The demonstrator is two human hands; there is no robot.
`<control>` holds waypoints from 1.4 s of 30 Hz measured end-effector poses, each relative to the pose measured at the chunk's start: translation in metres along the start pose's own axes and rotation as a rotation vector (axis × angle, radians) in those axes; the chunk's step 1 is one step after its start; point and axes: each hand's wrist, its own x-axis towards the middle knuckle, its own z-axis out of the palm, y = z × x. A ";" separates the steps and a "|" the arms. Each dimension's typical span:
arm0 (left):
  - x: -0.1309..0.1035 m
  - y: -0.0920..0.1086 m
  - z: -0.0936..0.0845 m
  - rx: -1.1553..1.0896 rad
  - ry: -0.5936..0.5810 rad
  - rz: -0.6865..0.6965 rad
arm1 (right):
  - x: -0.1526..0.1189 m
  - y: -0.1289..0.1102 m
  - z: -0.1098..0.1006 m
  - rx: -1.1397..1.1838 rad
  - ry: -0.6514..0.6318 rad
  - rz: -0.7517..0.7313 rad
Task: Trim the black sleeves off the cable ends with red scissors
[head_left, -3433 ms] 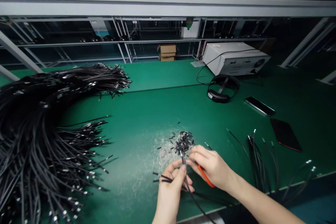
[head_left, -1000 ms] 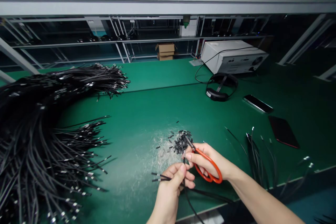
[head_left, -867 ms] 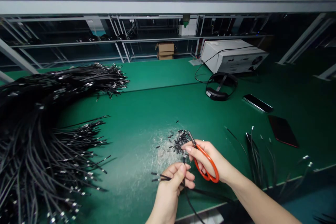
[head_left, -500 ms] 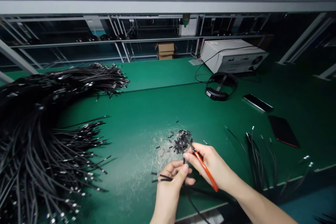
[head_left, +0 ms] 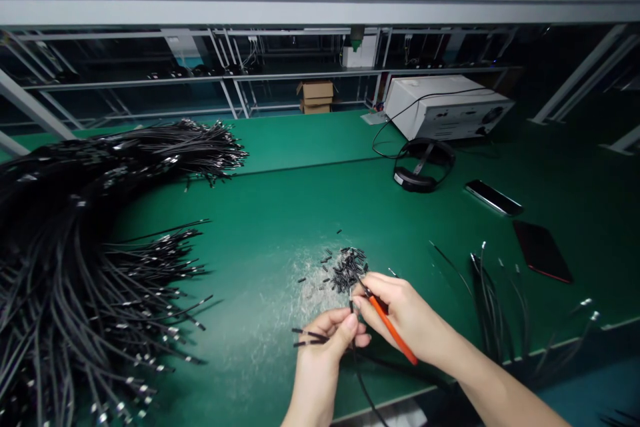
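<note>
My left hand (head_left: 330,347) is closed on black cables (head_left: 311,341), pinching one upright between thumb and forefinger while two ends stick out to the left. A short pale stretch shows at the tip of the upright cable. My right hand (head_left: 400,317) grips red-handled pliers (head_left: 391,328), or cutters; their dark jaws are partly hidden by the fingers and lie just above the cable tip. Directly beyond both hands is a pile of short black sleeve pieces (head_left: 349,268), with pale scraps scattered around it on the green table (head_left: 260,213).
A large bundle of black cables (head_left: 75,267) covers the left side. Toward the right are a few more cables (head_left: 487,307), a phone (head_left: 494,198), a dark red-edged tablet-like object (head_left: 543,250), a black headset (head_left: 423,165) and a white machine (head_left: 445,107). A metal beam (head_left: 320,7) crosses above.
The pliers have shifted slightly down the cable. A pale tip now shows on the cable in my left hand, where it was dark before. The camera view has moved slightly.
</note>
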 end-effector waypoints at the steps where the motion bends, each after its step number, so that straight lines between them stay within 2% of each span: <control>1: -0.001 0.000 0.000 -0.025 -0.012 -0.022 | 0.000 -0.001 0.000 0.013 -0.006 0.008; 6: -0.002 0.002 -0.004 -0.168 -0.107 -0.130 | -0.002 0.001 -0.004 -0.005 -0.017 0.002; 10: 0.000 0.003 -0.008 -0.217 -0.116 -0.201 | -0.011 0.014 -0.005 -0.296 -0.009 -0.004; 13: 0.000 0.003 -0.007 -0.230 -0.111 -0.225 | -0.016 0.023 -0.001 -0.538 -0.059 -0.067; 16: 0.000 0.002 -0.004 -0.235 -0.115 -0.230 | -0.017 0.025 0.003 -0.673 -0.105 -0.108; 20: 0.000 0.002 -0.003 -0.221 -0.099 -0.236 | -0.014 0.024 0.004 -0.778 -0.094 -0.164; 25: 0.002 0.003 -0.004 -0.214 -0.085 -0.268 | -0.012 0.025 0.000 -0.844 -0.115 -0.213; 35: 0.010 -0.006 -0.009 -0.201 -0.052 -0.237 | -0.002 0.031 -0.002 -0.829 -0.226 -0.212; 42: 0.013 -0.006 -0.014 -0.200 -0.108 -0.226 | 0.001 0.032 -0.001 -0.836 -0.239 -0.201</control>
